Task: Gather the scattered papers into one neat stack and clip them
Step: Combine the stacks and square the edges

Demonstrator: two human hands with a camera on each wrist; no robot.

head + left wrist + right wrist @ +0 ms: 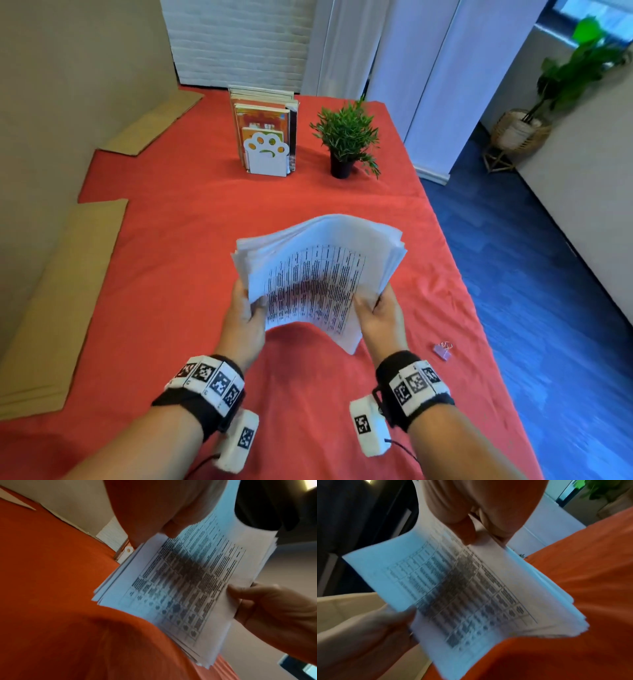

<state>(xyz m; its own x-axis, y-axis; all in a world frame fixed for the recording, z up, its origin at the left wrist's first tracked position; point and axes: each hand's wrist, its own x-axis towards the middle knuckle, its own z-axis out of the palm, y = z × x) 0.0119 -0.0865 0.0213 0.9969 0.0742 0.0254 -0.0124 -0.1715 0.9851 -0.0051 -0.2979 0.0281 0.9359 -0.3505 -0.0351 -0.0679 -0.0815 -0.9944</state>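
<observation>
A thick stack of white papers (315, 270) printed with dense tables is held above the red tablecloth (178, 240), bowed upward in the middle with its edges uneven. My left hand (245, 308) grips the stack's left edge, thumb on top. My right hand (376, 306) grips the right edge the same way. The left wrist view shows the papers (185, 588) with my left thumb (169, 530) on them and the other hand (267, 605) at the far side. In the right wrist view the papers (462, 595) are blurred. A lilac binder clip (443, 351) lies on the cloth at the right.
A white paw-shaped bookend with several books (265, 137) and a small potted plant (346, 140) stand at the back of the table. Cardboard sheets (51, 308) lie along the left side. The table's right edge drops to blue floor (531, 291).
</observation>
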